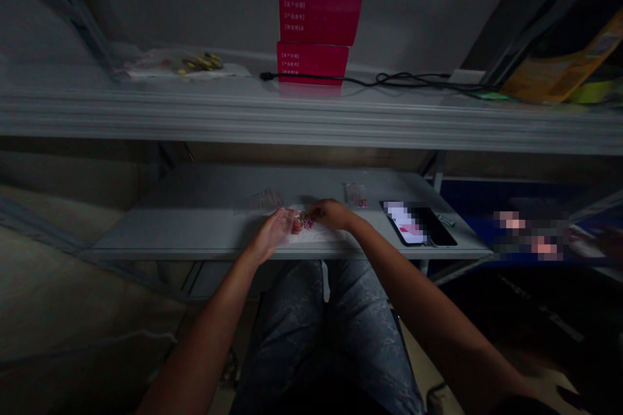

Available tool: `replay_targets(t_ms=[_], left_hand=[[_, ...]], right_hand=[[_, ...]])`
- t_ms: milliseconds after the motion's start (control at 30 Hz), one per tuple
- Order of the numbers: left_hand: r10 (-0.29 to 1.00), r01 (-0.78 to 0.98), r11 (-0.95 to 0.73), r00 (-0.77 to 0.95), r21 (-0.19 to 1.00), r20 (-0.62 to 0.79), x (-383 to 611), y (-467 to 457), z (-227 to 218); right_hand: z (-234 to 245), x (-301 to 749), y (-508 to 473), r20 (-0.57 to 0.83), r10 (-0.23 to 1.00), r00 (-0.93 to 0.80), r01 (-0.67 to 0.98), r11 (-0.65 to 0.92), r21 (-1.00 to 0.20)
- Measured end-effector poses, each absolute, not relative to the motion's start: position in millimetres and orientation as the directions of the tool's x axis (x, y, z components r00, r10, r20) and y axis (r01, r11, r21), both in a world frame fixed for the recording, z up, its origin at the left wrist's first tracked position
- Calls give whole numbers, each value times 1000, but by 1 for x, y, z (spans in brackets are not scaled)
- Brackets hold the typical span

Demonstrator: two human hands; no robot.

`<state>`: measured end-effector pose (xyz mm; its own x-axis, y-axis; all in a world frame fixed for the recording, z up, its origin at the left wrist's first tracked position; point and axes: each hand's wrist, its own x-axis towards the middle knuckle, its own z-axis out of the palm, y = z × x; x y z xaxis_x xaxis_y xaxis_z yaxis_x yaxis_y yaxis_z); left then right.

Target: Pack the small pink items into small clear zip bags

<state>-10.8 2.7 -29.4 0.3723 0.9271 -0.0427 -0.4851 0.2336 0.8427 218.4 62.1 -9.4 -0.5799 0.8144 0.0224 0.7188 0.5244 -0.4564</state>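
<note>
My left hand (273, 231) is closed on a small clear plastic bag (289, 218) at the front of the grey shelf. Right beside it, a cluster of small pink-red and green pieces (306, 221) lies over a white sheet (318, 233); they are too small to name. My right hand (331, 214) bends over the right side of this cluster, its fingertips pinched together. What sits between those fingertips, if anything, is hidden.
Behind my hands lie a clear bag (267, 199) and another bag with small reddish pieces (357, 195). A lit phone (407, 225) rests at the right. Red boxes (311, 63) and a black cable (370, 83) occupy the upper shelf, whose edge (311, 123) overhangs behind. Someone works at far right.
</note>
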Motion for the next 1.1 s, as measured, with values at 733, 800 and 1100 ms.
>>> replay_targets(t_ms=[733, 800, 1100], left_hand=[[925, -514, 258, 376, 818, -56, -11, 4, -32], [925, -517, 265, 376, 814, -62, -11, 4, -32], [919, -508, 312, 375, 803, -120, -8, 3, -31]], right_hand=[[-2, 213, 61, -47, 806, -591, 746, 523, -413], [-2, 216, 62, -43, 809, -586, 748, 520, -413], [34, 194, 48, 329, 793, -513, 424, 567, -706]])
